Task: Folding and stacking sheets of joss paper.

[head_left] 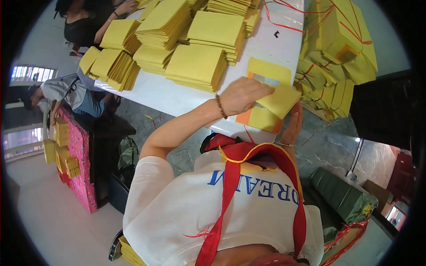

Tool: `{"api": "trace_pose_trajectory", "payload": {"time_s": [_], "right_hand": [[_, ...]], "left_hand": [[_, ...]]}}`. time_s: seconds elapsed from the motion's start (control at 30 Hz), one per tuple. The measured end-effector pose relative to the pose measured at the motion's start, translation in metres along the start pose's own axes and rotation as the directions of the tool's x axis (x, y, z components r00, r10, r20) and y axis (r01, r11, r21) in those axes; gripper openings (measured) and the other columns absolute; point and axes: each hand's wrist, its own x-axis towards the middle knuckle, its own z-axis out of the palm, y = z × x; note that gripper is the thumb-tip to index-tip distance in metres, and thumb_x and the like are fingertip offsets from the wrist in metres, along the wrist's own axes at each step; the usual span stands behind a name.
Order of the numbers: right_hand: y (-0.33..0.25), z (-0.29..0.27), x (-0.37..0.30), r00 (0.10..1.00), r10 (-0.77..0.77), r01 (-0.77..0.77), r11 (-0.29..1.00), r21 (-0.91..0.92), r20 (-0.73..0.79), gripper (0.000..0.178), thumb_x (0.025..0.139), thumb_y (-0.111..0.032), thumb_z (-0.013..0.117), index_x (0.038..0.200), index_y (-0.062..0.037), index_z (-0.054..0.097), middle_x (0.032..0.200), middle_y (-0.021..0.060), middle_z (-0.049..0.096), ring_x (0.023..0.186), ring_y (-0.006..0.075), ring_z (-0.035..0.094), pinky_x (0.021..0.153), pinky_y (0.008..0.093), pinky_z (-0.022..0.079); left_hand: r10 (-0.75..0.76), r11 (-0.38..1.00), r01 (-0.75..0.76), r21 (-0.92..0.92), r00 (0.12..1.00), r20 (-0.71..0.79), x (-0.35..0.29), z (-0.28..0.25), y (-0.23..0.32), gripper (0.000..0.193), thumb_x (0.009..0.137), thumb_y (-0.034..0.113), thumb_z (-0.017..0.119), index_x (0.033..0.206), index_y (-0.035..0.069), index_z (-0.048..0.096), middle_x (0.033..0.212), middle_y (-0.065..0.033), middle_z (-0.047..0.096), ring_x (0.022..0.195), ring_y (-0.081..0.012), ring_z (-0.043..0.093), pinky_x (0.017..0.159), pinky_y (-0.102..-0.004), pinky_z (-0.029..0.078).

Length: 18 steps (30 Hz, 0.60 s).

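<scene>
A yellow paper sheet (284, 98) with a raised corner lies at the table's near right edge. My left hand (244, 95) reaches over it from the left, fingers curled and closed on its upper left part. My right hand (291, 127) is at the sheet's right edge, fingers stretched upward beside it and partly hidden by it. Beneath are more yellow paper pieces (268, 67) with orange and silvery patches. A beaded bracelet circles my left wrist, and a bangle my right.
Several stacks of folded yellow paper (195, 66) cover the table's far left. Tied yellow bundles (339, 40) are piled to the right. A person (88, 24) sits across the table. Another person (73, 95) is at a pink-covered table (80, 173). Green wrapped packages (341, 195) lie lower right.
</scene>
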Motion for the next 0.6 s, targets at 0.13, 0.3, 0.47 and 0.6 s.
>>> {"api": "trace_pose_trajectory", "payload": {"time_s": [0.13,0.3,0.47,0.6], "right_hand": [[0.021,-0.021,-0.007,0.991,0.063,-0.041,0.982,-0.183,0.117,0.033,0.092,-0.015,0.045,0.119,0.0026,0.051,0.121,0.0143,0.053,0.112,0.0213,0.049,0.095,0.0308,0.037],[0.018,-0.018,-0.011,0.982,0.102,-0.043,0.938,-0.343,0.157,0.028,0.088,-0.009,0.051,0.113,0.0018,0.055,0.114,0.0118,0.058,0.105,0.0185,0.054,0.091,0.0293,0.040],[0.031,-0.022,-0.008,0.982,0.110,-0.057,0.946,-0.318,0.152,0.027,0.086,-0.007,0.054,0.111,0.0008,0.057,0.110,0.0110,0.059,0.101,0.0183,0.055,0.088,0.0289,0.041],[0.035,-0.026,-0.006,0.978,0.122,-0.055,0.934,-0.352,0.170,0.026,0.086,-0.007,0.054,0.110,-0.0004,0.057,0.107,0.0093,0.059,0.098,0.0172,0.055,0.084,0.0283,0.043]], "left_hand": [[0.020,0.958,0.068,0.277,0.953,-0.304,-0.027,-0.062,-0.023,0.047,0.065,0.006,0.058,0.111,0.014,0.060,0.108,-0.0035,0.060,0.099,-0.0261,0.052,0.080,-0.0385,0.040],[-0.198,0.848,0.326,0.419,0.927,-0.319,-0.100,-0.065,-0.092,0.059,0.061,-0.003,0.057,0.116,0.020,0.057,0.113,-0.0029,0.057,0.100,-0.0254,0.049,0.083,-0.0370,0.037],[-0.402,0.848,0.392,0.357,0.914,-0.048,-0.122,-0.053,-0.108,0.068,0.062,-0.005,0.058,0.123,0.021,0.051,0.117,-0.0021,0.053,0.102,-0.0237,0.047,0.084,-0.0372,0.036],[-0.411,0.851,0.374,0.368,0.911,0.026,-0.113,-0.062,-0.111,0.065,0.065,-0.002,0.060,0.125,0.021,0.048,0.116,-0.0021,0.053,0.102,-0.0236,0.047,0.083,-0.0383,0.036]]}}
